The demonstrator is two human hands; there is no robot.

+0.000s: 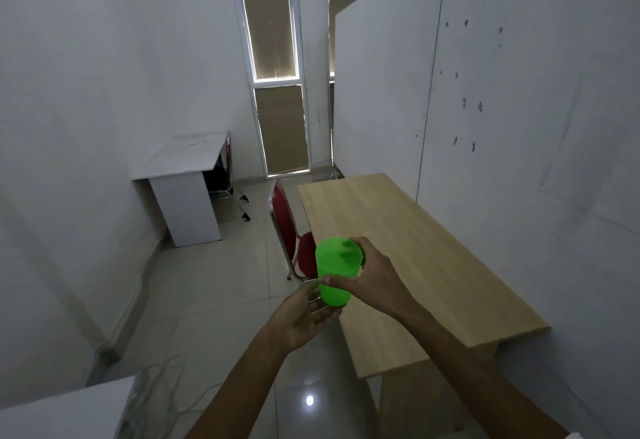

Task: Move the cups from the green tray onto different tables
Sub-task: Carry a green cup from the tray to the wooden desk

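Observation:
A translucent green cup (334,272) is held upright in the air beside the left edge of a light wooden table (415,251). My right hand (372,277) wraps around its upper part from the right, thumb across the front. My left hand (308,314) is palm-up just below the cup's base, fingers apart, touching or nearly touching the bottom. The green tray is not in view.
A red chair (287,227) stands tucked at the wooden table's left side. A white desk (180,161) sits against the far left wall. Another white surface (65,411) shows at the bottom left, with cables beside it. Glossy tiled floor lies between them.

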